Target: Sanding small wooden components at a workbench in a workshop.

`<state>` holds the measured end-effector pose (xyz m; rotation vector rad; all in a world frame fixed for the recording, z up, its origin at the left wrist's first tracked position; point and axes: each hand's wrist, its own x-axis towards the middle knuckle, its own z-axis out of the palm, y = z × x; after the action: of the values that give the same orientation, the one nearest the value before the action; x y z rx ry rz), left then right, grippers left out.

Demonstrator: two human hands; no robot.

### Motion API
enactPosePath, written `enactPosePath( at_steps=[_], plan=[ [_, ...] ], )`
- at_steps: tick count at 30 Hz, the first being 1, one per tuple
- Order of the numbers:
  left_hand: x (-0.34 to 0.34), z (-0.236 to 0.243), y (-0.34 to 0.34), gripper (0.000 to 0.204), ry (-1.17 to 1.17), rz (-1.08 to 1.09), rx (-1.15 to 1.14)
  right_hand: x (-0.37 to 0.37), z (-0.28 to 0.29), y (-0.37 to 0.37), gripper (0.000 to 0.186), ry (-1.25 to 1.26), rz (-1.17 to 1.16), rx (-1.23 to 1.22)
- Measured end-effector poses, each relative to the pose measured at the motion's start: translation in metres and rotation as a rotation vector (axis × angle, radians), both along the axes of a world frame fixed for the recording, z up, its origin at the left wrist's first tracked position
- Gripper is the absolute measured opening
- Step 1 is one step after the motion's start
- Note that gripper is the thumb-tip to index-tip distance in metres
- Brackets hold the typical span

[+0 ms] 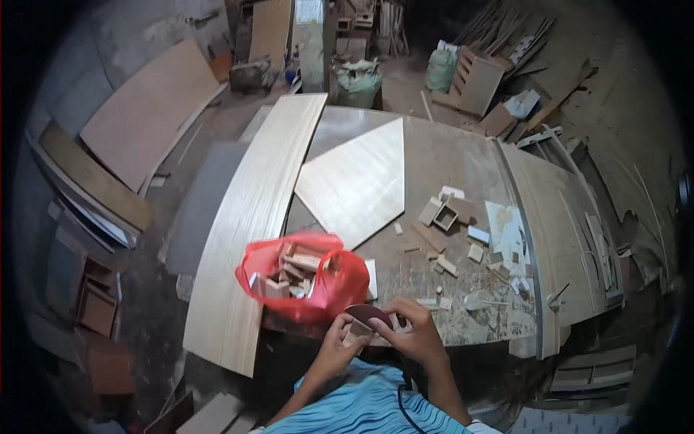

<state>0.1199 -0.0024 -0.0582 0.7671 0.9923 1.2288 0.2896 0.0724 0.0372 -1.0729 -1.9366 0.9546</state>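
Grip of both hands [338, 340] [412, 333] pinches a small wood block [358, 331], seemingly under sandpaper [367, 312].

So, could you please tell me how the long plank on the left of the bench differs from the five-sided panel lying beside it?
The long plank is narrow and runs well past the workbench edge toward the person; the five-sided panel is broad, short and lies wholly on the bench. The plank shows fine lengthwise stripes, while the panel looks plain. The red plastic bag of wood offcuts rests on the plank, not on the panel. Both are pale, flat wood.
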Motion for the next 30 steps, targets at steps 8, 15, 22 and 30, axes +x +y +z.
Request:
enactPosePath(
  at_steps=[8,15,22,30],
  plan=[
    [-0.012,0.003,0.014,0.033,-0.252,0.093,-0.384,0.038,-0.003,0.006,0.019,0.102,-0.186,-0.040],
    [-0.018,-0.014,0.019,0.050,-0.555,0.140,-0.285,0.058,-0.025,-0.010,0.020,0.119,-0.311,-0.077],
    [-0.007,-0.005,0.030,0.043,-0.732,-0.060,-0.299,0.060,-0.032,-0.017,0.019,0.118,-0.281,-0.079],
    [0.009,0.000,0.023,0.054,-0.233,-0.150,-0.256,0.036,-0.008,-0.019,0.016,0.218,-0.273,-0.086]
  ],
)
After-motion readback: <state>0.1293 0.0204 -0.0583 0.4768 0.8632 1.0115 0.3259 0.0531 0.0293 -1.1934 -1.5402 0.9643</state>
